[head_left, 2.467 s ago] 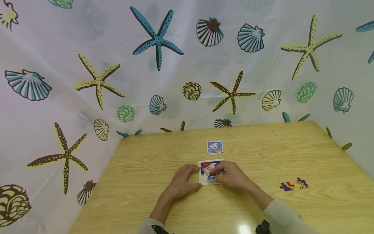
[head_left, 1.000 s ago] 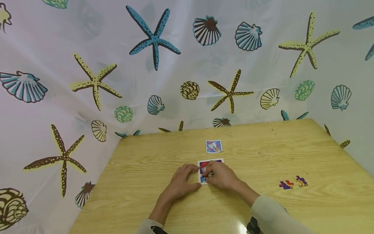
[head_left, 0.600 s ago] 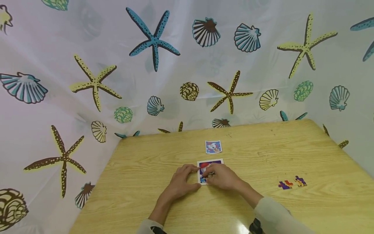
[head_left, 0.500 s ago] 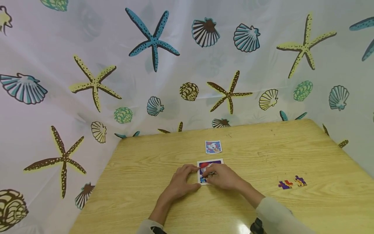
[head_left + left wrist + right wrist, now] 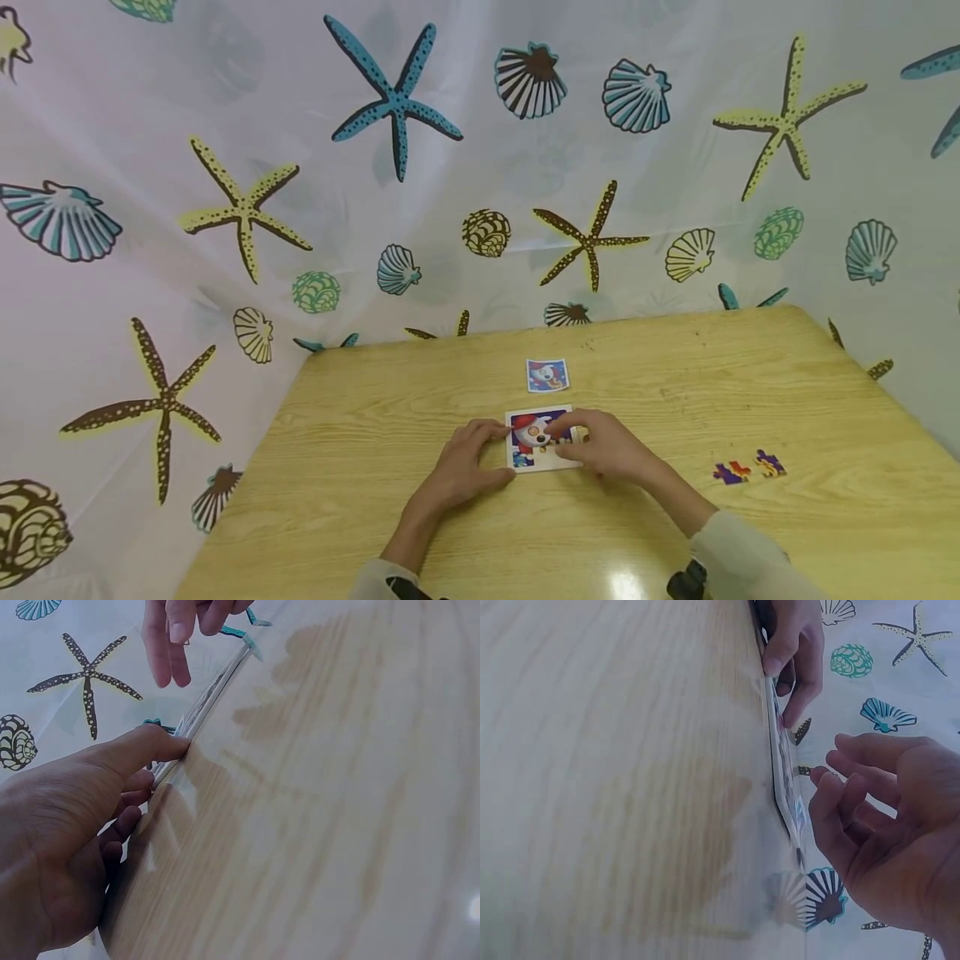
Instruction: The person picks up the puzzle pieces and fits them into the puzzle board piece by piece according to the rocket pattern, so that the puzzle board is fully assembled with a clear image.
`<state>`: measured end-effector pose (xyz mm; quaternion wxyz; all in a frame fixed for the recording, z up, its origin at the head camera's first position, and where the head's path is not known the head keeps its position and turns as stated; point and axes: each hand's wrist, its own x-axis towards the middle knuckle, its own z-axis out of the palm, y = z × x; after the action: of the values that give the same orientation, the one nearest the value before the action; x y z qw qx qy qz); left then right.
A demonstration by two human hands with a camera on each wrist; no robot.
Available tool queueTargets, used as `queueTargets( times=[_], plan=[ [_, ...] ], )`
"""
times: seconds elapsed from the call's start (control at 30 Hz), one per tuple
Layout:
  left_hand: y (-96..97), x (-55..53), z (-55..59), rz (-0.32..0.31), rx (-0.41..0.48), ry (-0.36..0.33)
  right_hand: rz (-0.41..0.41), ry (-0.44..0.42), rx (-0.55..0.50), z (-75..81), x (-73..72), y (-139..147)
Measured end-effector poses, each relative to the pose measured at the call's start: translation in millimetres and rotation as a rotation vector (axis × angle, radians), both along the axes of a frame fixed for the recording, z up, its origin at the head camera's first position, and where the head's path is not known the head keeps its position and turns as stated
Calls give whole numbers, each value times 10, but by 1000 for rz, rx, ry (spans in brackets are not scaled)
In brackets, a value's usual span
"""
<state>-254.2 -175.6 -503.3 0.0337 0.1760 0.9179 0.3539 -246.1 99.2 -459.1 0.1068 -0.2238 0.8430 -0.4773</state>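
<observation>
A small jigsaw puzzle board (image 5: 547,461) with a white frame lies on the table; its upper part shows a red, white and purple picture. A blue puzzle piece (image 5: 522,459) sits in the board's lower left corner, with bare white tray to its right. My left hand (image 5: 465,467) grips the board's left side, thumb at the near corner and fingertips farther up. Over the board's right side hovers my right hand (image 5: 609,446), thumb and fingers apart; in the right wrist view nothing shows between its fingers (image 5: 866,750).
Behind the board lies a small picture card (image 5: 547,376) with a similar design. Loose puzzle pieces (image 5: 732,472) and another yellow-and-purple piece (image 5: 769,463) lie to the right on the wooden table (image 5: 390,392). A seashell-patterned cloth (image 5: 450,167) encloses the back and sides.
My right hand brought the blue piece into the board's lower left, pressed there, then let go and moved right. The left hand has stayed at the board's edge.
</observation>
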Motion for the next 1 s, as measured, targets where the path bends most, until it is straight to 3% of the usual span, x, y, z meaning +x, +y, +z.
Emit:
queueTargets(
  times=[0.63, 1.0],
  plan=[
    [-10, 8, -14, -1, 9, 4, 9, -6, -17, -69, 29, 600],
    [-14, 8, -15, 7, -7, -3, -45, -53, -35, -121, 126, 950]
  ],
)
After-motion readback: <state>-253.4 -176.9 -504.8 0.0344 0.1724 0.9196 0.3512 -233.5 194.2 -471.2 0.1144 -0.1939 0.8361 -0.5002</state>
